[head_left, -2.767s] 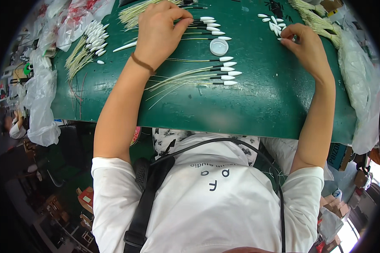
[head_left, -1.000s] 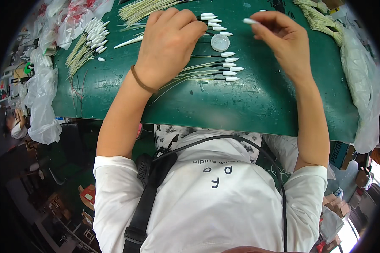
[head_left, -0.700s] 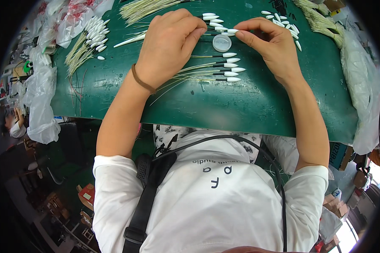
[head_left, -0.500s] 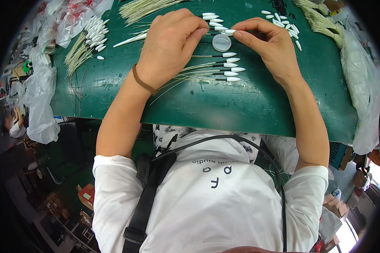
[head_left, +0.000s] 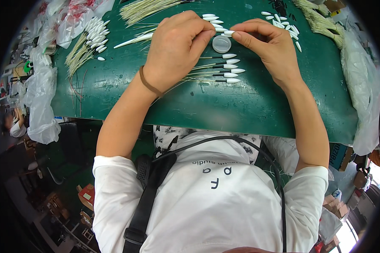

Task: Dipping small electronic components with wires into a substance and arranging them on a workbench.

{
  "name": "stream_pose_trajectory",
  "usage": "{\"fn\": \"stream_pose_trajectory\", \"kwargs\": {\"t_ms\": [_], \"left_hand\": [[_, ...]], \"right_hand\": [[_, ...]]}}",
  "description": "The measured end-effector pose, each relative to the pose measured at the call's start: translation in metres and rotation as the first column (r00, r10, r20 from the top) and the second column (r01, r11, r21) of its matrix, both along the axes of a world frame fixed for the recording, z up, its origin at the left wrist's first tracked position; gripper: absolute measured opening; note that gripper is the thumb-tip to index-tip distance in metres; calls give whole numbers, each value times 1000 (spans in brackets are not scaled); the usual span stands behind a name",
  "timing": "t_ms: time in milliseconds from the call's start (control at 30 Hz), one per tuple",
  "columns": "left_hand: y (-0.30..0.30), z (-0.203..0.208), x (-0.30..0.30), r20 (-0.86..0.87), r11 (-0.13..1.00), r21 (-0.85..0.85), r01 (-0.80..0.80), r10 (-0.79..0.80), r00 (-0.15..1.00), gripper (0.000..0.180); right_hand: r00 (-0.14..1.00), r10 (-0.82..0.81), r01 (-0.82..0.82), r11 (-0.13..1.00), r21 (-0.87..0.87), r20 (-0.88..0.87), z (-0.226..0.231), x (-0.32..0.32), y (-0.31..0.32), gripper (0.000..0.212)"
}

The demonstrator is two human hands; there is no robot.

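My left hand [head_left: 179, 46], fingers pinched, holds a thin stem mostly hidden behind the fingertips. Facing it, my right hand [head_left: 269, 44] pinches a small white bullet-shaped tip [head_left: 229, 33] between thumb and forefinger, close to the left fingertips. Just below sits a small round translucent cup [head_left: 221, 44]. Nearer me lies a row of several pale stems with black sleeves and white tips [head_left: 231, 66], pointing right. More white tips [head_left: 212, 18] lie beyond my left fingers.
Loose white tips [head_left: 289, 27] and small black sleeves [head_left: 278, 6] are scattered at the far right of the green table [head_left: 223, 105]. A tipped bundle [head_left: 96, 36] lies at left, bare stems [head_left: 150, 9] at the back. Plastic bags [head_left: 359, 80] hang over the edges.
My left hand has shifted slightly right, bringing its fingertips nearer the white tip. My right hand has barely moved and still pinches the tip.
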State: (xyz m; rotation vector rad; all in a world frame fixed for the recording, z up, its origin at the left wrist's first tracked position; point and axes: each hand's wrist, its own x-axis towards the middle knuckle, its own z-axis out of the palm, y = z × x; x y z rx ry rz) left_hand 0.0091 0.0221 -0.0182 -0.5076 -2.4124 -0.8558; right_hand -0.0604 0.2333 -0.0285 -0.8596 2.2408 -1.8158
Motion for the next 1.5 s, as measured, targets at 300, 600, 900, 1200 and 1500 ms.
{"fn": "stream_pose_trajectory", "kwargs": {"t_ms": [300, 600, 900, 1200, 1500], "left_hand": [[-30, -21, -30, -141, 961, -228, -154, 124, 982, 8], [-40, -9, -27, -68, 963, -196, -183, 173, 983, 12], [-73, 9, -61, 31, 894, -329, -304, 332, 943, 6], [-65, 0, -77, -41, 851, -474, -225, 233, 972, 7], [-89, -13, -82, -102, 920, -392, -31, -9, 995, 12]], "right_hand": [[986, -160, 161, 987, 7, -34, 14, -32, 37, 24], [807, -115, 456, 745, 487, -579, 2, -72, 74, 19], [777, 10, 449, 691, 566, -629, 4, -54, 62, 10], [670, -57, 504, 767, 397, -740, 6, -52, 61, 17], [722, -272, 463, 873, 153, -636, 12, -46, 45, 17]]}}
